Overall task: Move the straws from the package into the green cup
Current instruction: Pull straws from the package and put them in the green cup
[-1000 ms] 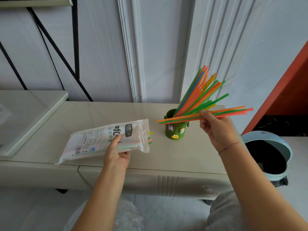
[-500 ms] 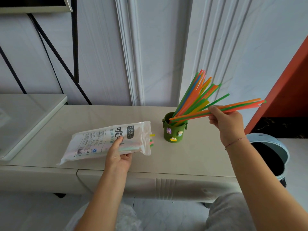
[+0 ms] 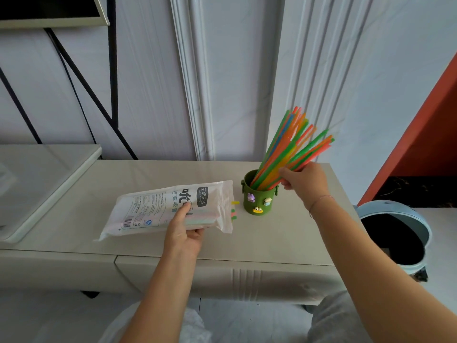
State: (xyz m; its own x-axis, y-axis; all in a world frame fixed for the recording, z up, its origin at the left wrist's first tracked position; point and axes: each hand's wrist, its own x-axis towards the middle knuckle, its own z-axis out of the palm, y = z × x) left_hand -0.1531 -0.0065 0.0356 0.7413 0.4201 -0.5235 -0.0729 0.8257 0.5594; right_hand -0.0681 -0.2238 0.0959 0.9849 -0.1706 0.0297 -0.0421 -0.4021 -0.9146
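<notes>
The left hand (image 3: 184, 233) holds the package (image 3: 158, 209), thumb on top, fingers curled under. The package lies flat on the worktop (image 3: 284, 241), and a few straw tips (image 3: 233, 214) poke out of its open end, just beside the green cup (image 3: 259, 199). The right hand (image 3: 305, 181) is by the cup's rim. Its fingers seem to pinch some of the straws (image 3: 289, 147) leaning in the cup. A blue bin (image 3: 385, 206) sits to the right.

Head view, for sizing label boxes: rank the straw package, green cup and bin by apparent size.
1. package
2. bin, partly hidden behind the right arm, so less sure
3. green cup
</notes>
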